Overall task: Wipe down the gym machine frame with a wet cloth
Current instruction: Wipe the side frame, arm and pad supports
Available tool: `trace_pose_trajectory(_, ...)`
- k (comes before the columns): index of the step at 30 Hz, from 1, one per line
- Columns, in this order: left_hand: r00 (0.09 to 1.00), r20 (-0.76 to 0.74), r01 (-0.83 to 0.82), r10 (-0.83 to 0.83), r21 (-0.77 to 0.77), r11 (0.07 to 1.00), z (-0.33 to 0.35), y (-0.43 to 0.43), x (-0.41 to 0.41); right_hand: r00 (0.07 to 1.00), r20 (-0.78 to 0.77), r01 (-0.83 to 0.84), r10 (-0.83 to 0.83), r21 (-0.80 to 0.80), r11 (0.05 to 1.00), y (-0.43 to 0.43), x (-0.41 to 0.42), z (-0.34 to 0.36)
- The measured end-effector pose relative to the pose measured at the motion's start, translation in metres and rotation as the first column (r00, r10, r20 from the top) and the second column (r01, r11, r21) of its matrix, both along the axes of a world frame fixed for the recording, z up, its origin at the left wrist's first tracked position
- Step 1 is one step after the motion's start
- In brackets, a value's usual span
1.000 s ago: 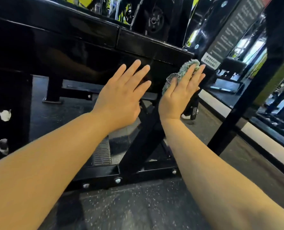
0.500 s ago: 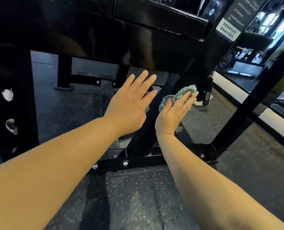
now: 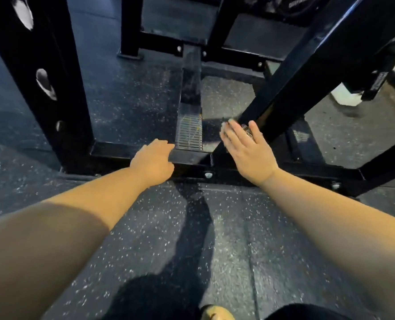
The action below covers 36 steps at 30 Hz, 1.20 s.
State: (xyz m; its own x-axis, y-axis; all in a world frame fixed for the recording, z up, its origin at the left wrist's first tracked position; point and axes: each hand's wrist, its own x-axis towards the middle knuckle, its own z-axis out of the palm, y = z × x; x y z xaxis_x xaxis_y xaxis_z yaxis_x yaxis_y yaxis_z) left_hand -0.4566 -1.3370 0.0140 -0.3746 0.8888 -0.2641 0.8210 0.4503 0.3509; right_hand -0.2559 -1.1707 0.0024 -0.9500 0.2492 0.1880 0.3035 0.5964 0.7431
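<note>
Black steel frame on a speckled rubber floor, person crouched low at its base

- right hand: flat, fingers straight and close together, palm down, pressed against the foot of the diagonal strut where it meets the base
- cloth: under that palm, sandwiched between hand and strut. Nearly all of it is covered; only a pale scrap shows past the fingertips and a dark textured bit between thumb and forefinger. Blurred, so can't make out folds or wetness
- left hand: well apart from the cloth, not touching it. Sits on the low cross bar of the base, knuckles bent, fingertips on the bar's top face. Can't tell whether it actually grips the bar or just leans on it
- ribbed foot plate lies between the two hands, just beyond the left fingertips and just beside the right hand's fingers
- bolt in the front face of the base, below the gap between the hands
- upright post with a row of holes stands at the far left end of the cross bar, clear of both hands

Both forearms bare, reaching forward and down
</note>
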Motion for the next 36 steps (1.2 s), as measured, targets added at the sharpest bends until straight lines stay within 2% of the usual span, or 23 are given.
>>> trace_pose_trajectory(1, 0.999, 0.010, -0.034, 0.034, -0.039, 0.999, -0.012, -0.006, -0.004, 0.995, 0.101, -0.027, 0.024, 0.030, 0.999, -0.004, -0.004, -0.003)
trace_pose_trajectory(3, 0.998, -0.013, -0.067, 0.066, -0.118, 0.991, -0.038, -0.019, -0.012, 0.948, 0.319, -0.005, 0.019, -0.046, 0.999, -0.018, -0.018, -0.018)
trace_pose_trajectory(5, 0.997, -0.053, -0.070, 0.063, -0.143, 0.987, -0.054, -0.026, -0.020, 0.923, 0.381, 0.131, -0.049, -0.192, 0.972, -0.031, -0.038, -0.035)
trace_pose_trajectory(9, 0.993, -0.108, -0.050, 0.038, -0.118, 0.992, -0.065, -0.028, -0.030, 0.949, 0.293, 0.233, -0.120, -0.387, 0.892, -0.037, -0.067, -0.045)
trace_pose_trajectory(12, 0.998, -0.035, -0.058, 0.054, -0.128, 0.990, -0.067, -0.029, -0.033, 0.958, 0.182, 0.286, -0.222, -0.538, 0.793, -0.035, -0.079, -0.041)
trace_pose_trajectory(14, 0.999, -0.011, -0.038, 0.037, -0.116, 0.992, -0.069, -0.033, -0.036, 0.932, 0.146, 0.345, -0.332, -0.641, 0.686, -0.040, -0.089, -0.048)
trace_pose_trajectory(17, 0.990, 0.119, -0.068, 0.069, -0.012, 0.998, -0.068, -0.043, -0.038, 0.905, 0.147, 0.396, -0.400, -0.638, 0.660, -0.057, -0.101, -0.074)
trace_pose_trajectory(19, 0.970, 0.195, -0.165, 0.148, 0.072, 0.984, -0.063, -0.055, -0.046, 0.885, 0.002, 0.323, -0.466, -0.724, 0.610, -0.069, -0.114, -0.083)
trace_pose_trajectory(20, 0.954, 0.218, -0.230, 0.206, 0.092, 0.969, -0.061, -0.064, -0.052, 0.889, -0.067, 0.253, -0.452, -0.753, 0.608, -0.075, -0.126, -0.084)
trace_pose_trajectory(22, 0.908, 0.266, -0.356, 0.323, 0.086, 0.930, -0.059, -0.084, -0.067, 0.910, -0.106, 0.185, -0.400, -0.760, 0.623, -0.093, -0.161, -0.088)
trace_pose_trajectory(26, 0.752, 0.359, -0.594, 0.553, 0.006, 0.804, -0.053, -0.117, -0.109, 0.956, -0.150, 0.028, -0.252, -0.808, 0.589, -0.140, -0.237, -0.089)
trace_pose_trajectory(30, 0.568, 0.488, -0.771, 0.662, 0.036, 0.635, -0.032, -0.132, -0.148, 0.993, -0.070, 0.004, -0.095, -0.783, 0.622, -0.142, -0.246, -0.082)
trace_pose_trajectory(33, 0.524, 0.578, -0.798, 0.626, 0.076, 0.598, -0.021, -0.133, -0.162, 0.983, -0.012, 0.112, -0.182, -0.747, 0.656, -0.110, -0.202, -0.086)
trace_pose_trajectory(36, 0.450, 0.676, -0.822, 0.583, 0.059, 0.566, -0.017, -0.133, -0.172, 0.898, -0.035, 0.244, -0.439, -0.790, 0.562, -0.107, -0.180, -0.089)
